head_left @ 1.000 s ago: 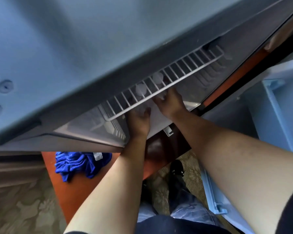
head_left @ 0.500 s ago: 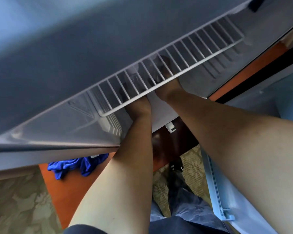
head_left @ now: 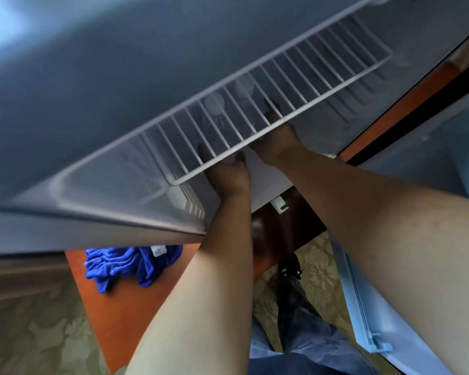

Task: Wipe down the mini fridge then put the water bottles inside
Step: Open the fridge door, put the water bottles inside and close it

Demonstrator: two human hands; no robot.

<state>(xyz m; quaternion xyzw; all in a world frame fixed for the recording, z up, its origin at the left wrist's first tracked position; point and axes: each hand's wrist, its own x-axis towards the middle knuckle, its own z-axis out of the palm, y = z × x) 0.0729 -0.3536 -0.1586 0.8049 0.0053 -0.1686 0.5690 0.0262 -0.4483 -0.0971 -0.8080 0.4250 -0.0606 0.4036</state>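
I look down over the grey top of the mini fridge (head_left: 152, 85) into its open compartment. A white wire shelf (head_left: 322, 69) spans it. Both my hands reach in under the shelf's front edge. My left hand (head_left: 225, 177) grips a clear water bottle (head_left: 214, 105), whose white cap shows through the wires. Just to the right, my right hand (head_left: 276, 143) grips a second water bottle (head_left: 244, 89), standing beside the first. The shelf partly hides the fingers and the bottle bodies.
A crumpled blue cloth (head_left: 130, 263) lies on the orange-brown wooden surface (head_left: 119, 315) left of my left forearm. The open fridge door (head_left: 363, 315) stands at the lower right. Patterned carpet (head_left: 33, 334) and my leg and shoe (head_left: 290, 269) are below.
Both hands have gone deeper under the wire shelf with the bottles. My view has moved closer, so more of the shelf shows.
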